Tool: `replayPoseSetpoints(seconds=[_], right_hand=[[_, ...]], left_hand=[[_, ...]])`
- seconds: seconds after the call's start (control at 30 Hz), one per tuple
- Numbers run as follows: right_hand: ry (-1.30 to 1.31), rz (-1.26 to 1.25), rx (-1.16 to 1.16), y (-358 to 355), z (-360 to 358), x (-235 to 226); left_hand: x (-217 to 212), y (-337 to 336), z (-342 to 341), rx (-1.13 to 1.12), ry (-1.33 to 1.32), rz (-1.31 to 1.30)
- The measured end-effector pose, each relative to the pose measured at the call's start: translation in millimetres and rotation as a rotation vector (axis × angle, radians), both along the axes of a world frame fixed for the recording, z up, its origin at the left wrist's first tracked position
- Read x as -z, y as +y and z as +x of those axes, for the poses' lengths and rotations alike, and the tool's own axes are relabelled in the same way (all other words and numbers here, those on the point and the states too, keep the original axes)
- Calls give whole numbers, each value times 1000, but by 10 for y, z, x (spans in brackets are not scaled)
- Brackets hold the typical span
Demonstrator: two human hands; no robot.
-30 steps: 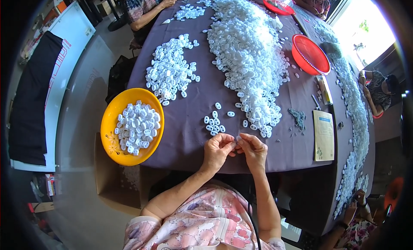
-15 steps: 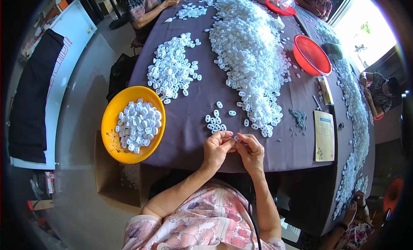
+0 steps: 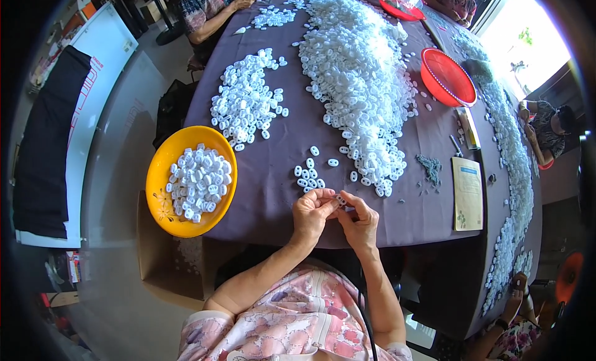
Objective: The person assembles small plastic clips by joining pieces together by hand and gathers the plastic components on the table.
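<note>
A small white oval plastic piece with two dark holes [image 3: 341,200] is pinched between the fingertips of my left hand [image 3: 315,213] and my right hand [image 3: 358,220]. Both hands are closed and meet just above the table's near edge. A few matching loose pieces [image 3: 308,173] lie just beyond my left fingertips. Farther out, a long, large heap of the same white pieces [image 3: 357,81] runs up the middle of the table. To its left spreads a smaller pile [image 3: 242,103]. At the left edge, a yellow plastic bowl [image 3: 162,207] holds many more.
The table's dark cloth [image 3: 410,224] hangs over its near edge. On the right are a red basket [image 3: 448,77], grey scraps [image 3: 430,168] and a tan booklet [image 3: 467,193]. Below the bowl stands a cardboard box [image 3: 167,268]. Other people work at the far left and along the right.
The white piece has turned slightly between my fingertips, so its holes show more plainly. My hands stay in almost the same place; the whole view has shifted a little.
</note>
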State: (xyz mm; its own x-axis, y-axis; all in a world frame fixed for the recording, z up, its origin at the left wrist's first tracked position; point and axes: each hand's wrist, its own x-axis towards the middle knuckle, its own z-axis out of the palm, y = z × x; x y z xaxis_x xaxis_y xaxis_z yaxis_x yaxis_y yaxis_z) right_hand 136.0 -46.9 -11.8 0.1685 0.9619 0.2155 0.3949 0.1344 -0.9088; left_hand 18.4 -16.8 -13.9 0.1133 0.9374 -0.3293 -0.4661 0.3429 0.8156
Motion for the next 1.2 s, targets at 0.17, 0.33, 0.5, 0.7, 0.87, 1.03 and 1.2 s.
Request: replayPoseSetpoints(seconds=[0.17, 0.33, 0.5, 0.7, 0.87, 1.03, 1.2], right_hand=[[-19, 25, 16, 3, 7, 31], [-53, 13, -33, 18, 7, -48], [-162, 56, -66, 55, -38, -97], [-214, 147, -3, 84, -35, -55], [-239, 145, 5, 66, -47, -59], [-258, 176, 1, 58, -32, 4], [-277, 209, 6, 60, -17, 4]], left_hand=[[-13, 32, -27, 65, 18, -16], [-26, 46, -32, 94, 29, -16], [60, -1, 19, 29, 173, 150], [41, -8, -6, 72, 231, 179], [-31, 62, -50, 147, 172, 67], [69, 20, -15, 105, 272, 165], [94, -15, 28, 48, 330, 213]])
